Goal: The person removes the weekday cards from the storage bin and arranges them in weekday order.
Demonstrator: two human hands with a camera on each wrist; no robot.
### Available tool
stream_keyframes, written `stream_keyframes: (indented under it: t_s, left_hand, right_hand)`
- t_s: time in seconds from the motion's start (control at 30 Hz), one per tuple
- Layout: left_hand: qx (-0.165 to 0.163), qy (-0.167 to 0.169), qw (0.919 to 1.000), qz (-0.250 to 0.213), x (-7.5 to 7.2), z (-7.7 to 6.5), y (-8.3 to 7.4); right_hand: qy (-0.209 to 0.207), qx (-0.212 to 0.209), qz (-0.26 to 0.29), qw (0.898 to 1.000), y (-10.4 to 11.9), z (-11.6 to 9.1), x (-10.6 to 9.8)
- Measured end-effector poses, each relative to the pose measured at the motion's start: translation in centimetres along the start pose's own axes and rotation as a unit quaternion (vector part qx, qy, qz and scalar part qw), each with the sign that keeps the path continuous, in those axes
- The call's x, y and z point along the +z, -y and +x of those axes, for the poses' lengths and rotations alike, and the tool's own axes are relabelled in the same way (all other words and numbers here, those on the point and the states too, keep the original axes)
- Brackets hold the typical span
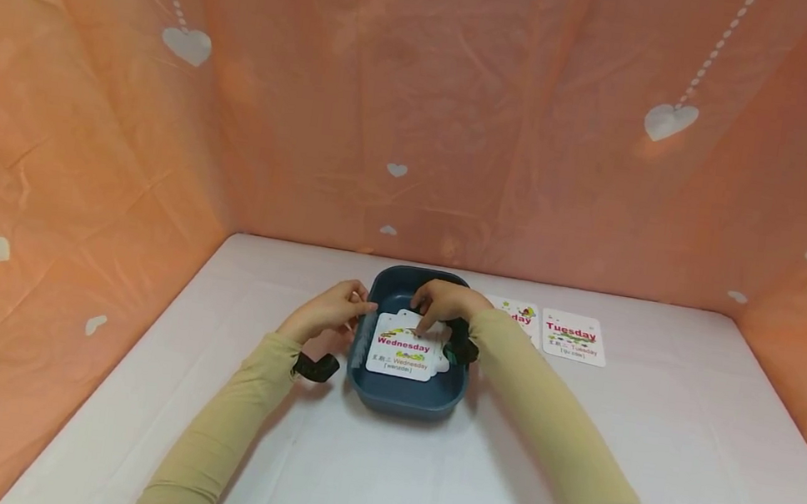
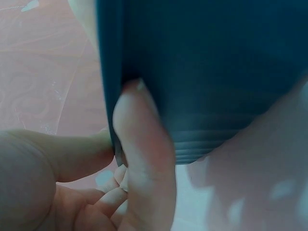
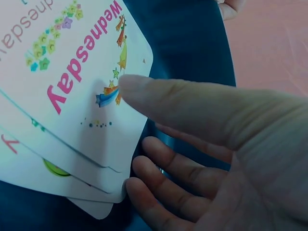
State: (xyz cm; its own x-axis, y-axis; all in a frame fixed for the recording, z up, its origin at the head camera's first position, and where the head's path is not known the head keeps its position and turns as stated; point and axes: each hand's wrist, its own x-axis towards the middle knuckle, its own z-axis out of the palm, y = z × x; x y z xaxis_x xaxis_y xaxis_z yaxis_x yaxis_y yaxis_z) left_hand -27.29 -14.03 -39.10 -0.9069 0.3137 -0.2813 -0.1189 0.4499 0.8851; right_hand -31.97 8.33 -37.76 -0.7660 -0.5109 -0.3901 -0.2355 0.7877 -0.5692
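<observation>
A dark blue plastic bin [image 1: 403, 403] stands on the table, its near-left rim side by my left hand [image 1: 327, 310]. In the left wrist view, that hand's thumb and index finger pinch the bin's wall [image 2: 207, 72] at the rim. Inside the bin lies a fanned stack of white word cards, topped by a Wednesday card [image 1: 400, 357] with colourful pictures. My right hand [image 1: 446, 301] reaches over it. The right thumb [image 3: 168, 98] lies straight over the card's pictures, while the other fingers are loosely bent beside the stack's edge.
Right of the bin, a Tuesday card [image 1: 574, 340] lies face up on the white table [image 1: 360, 482]. Beside it another word card [image 1: 527, 322] is partly hidden by the right arm. Orange cloth [image 1: 449, 123] with pale hearts encloses the table's back and sides.
</observation>
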Motion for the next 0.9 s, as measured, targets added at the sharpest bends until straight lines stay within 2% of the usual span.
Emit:
stream_keyframes:
  t_s: [0.67,0.9]
  left_hand:
    - [-0.001,-0.008,1.0000,0.002,0.02,0.10,0.14]
    - [0.006,-0.002,1.0000,0.007,0.37,0.20,0.22]
  right_hand:
    - [0.010,0.023,-0.013,1.000,0.22,0.38,-0.07]
    - [0.005,0.025,-0.019,0.999,-0.20,0.46,0.39]
